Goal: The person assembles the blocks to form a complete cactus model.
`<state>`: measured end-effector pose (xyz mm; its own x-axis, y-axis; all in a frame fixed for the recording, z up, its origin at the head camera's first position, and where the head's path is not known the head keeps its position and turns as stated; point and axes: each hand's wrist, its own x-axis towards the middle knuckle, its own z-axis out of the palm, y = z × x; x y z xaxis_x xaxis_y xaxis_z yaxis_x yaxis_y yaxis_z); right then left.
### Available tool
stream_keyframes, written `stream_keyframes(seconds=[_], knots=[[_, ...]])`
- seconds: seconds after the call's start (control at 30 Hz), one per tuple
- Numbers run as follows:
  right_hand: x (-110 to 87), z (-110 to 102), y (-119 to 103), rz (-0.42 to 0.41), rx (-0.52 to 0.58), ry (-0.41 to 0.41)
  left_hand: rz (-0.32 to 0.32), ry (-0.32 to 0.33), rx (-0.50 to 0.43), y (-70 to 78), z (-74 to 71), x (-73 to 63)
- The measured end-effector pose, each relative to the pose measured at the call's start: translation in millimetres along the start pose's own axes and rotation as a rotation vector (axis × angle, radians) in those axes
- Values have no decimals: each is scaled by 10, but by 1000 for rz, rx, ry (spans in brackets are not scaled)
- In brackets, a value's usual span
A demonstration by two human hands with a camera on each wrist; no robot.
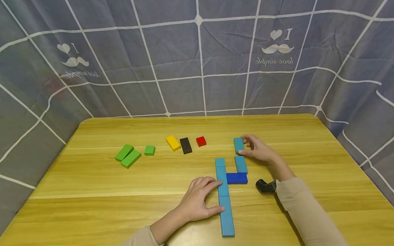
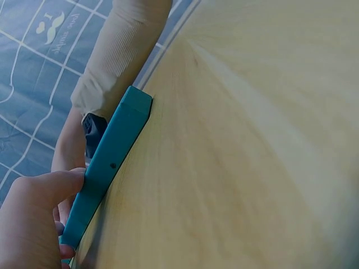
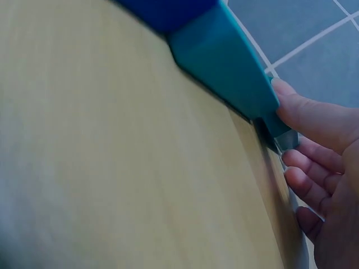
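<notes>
A column of light-blue blocks runs toward the front of the table. My left hand lies along its left side, thumb and index fingertip touching the column; in the left wrist view its thumb rests against a light-blue block. A dark-blue block sticks out crosswise from the column's right side. Just beyond its right end lies another light-blue block. Farther back, my right hand pinches a light-blue block between thumb and fingers, a small gap from the nearer one.
Toward the back are a red block, a black block and a yellow block. Left of them lie a small green block and two longer green blocks. A grey curtain hangs behind the table.
</notes>
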<state>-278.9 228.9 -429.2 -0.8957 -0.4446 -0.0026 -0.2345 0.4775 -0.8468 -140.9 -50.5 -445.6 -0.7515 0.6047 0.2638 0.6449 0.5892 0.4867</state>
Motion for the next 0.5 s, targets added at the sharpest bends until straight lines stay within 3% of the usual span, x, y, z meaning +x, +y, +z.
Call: stream_keyframes(seconds=[0.5], knots=[[35, 66, -25, 21, 1, 18, -2, 10, -1, 9, -10, -15]])
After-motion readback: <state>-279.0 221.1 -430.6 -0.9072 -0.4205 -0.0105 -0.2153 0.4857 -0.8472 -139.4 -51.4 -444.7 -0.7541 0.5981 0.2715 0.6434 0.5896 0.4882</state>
